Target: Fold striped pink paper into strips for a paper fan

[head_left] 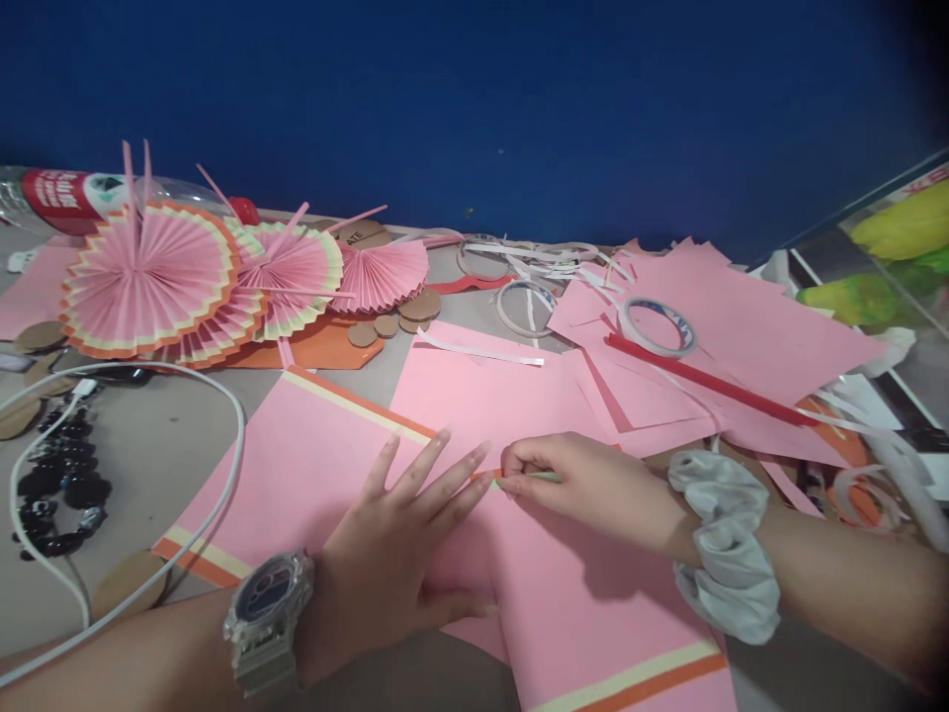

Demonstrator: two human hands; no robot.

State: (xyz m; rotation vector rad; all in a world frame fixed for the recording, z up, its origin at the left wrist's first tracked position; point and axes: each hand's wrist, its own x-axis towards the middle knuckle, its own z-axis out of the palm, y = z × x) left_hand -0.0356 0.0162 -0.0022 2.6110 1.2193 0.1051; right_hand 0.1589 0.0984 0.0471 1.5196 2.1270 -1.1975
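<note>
Watch (268,598) nearest, seven o'clock. Left hand (396,534) spread on pink paper (289,465), right hand (553,470) pinching pale strip (547,477); I'd keep strip straight.

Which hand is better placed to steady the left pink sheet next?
Probably the left hand: it is spread over that pink sheet, while the right hand seems busy pinching a pale strip.
</note>
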